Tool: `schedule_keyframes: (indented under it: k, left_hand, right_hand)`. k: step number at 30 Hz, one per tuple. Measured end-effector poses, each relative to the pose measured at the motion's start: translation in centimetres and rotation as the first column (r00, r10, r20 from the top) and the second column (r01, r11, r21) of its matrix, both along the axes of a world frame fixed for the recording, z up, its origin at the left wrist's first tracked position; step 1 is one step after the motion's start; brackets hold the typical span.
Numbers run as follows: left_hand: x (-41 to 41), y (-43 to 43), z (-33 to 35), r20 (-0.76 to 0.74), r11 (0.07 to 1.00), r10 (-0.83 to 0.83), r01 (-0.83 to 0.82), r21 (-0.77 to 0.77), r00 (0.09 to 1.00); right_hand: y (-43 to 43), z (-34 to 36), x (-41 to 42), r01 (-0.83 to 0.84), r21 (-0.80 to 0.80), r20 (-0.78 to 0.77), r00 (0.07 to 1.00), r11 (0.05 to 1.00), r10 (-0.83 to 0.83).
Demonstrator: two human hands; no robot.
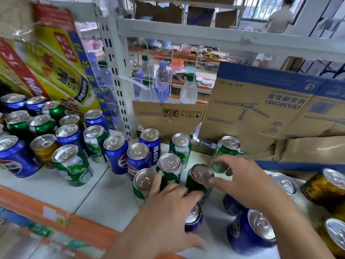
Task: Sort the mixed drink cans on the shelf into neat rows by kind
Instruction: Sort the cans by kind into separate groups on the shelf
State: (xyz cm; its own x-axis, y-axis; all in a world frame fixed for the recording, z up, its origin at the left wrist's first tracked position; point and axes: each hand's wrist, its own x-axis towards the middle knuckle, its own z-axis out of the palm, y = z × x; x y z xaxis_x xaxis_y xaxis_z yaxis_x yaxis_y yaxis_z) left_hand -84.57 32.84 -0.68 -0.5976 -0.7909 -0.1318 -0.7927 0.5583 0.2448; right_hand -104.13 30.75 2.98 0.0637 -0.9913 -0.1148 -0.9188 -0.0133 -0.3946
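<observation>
progress: partial | centre: green cans (169,165) lining up beside blue cans (138,156) | left hand (168,202) spread, pushing them | right hand (248,182) pinching green can (202,174) rim | shelf (104,193) left and lower right: unsorted

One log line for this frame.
step: grouping by kind | left hand: fingers against front green cans | right hand: pinches top of middle green can | shelf: blue cans, gold cans unsorted

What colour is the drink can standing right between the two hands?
The aluminium drink can is dark green with a silver top; the head view shows it.
</observation>
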Motion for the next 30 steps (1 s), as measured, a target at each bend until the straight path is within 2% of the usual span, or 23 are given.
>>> schedule_keyframes:
  k: [3, 5, 8, 12, 18, 21, 25, 28, 30]
  left_hand:
    - [-1.6, -0.1, -0.4, 0.043, 0.999, 0.029, -0.027, -0.042, 0.999]
    - [-2.1, -0.2, -0.5, 0.017, 0.999, 0.039, -0.039, -0.038, 0.999]
    - [-2.9, -0.2, -0.1, -0.01, 0.998, 0.061, -0.061, 0.018, 0.998]
    - [-4.2, 0.1, 0.2, -0.031, 0.997, 0.071, -0.07, 0.037, 0.997]
    - [-5.0, 1.7, 0.7, -0.147, 0.988, 0.133, -0.119, 0.1, 0.98]
    - [-4.0, 2.4, 2.0, -0.251, 0.975, 0.22, -0.201, 0.1, 0.943]
    - [-1.1, 3.3, 4.3, -0.36, 0.934, 0.332, -0.358, -0.006, 0.872]
    - [2.3, 4.5, 6.3, -0.48, 0.883, 0.372, -0.463, -0.082, 0.795]
    - [5.1, 5.2, 7.3, -0.573, 0.835, 0.377, -0.535, -0.129, 0.727]
  right_hand:
    - [2.0, 1.5, -2.0, 0.06, 0.009, -0.076, 0.995, 0.998, -0.06]
    - [3.6, 2.0, -2.8, 0.06, 0.158, -0.186, 0.982, 0.986, -0.03]
    - [5.5, 1.5, -3.0, 0.057, 0.291, -0.213, 0.977, 0.955, 0.006]
    - [6.6, 0.0, -2.9, 0.032, 0.237, -0.28, 0.959, 0.971, 0.037]
    - [7.4, -0.8, -4.2, 0.039, 0.128, -0.288, 0.957, 0.991, -0.001]
    - [7.0, 0.3, -4.1, 0.013, -0.035, -0.18, 0.984, 0.999, -0.019]
    - [5.6, 2.0, -2.8, -0.03, -0.229, 0.108, 0.993, 0.973, 0.056]
    - [4.4, 3.0, -0.6, -0.046, -0.374, 0.333, 0.925, 0.926, 0.181]
    - [3.7, 3.6, 1.6, -0.033, -0.454, 0.432, 0.866, 0.89, 0.253]
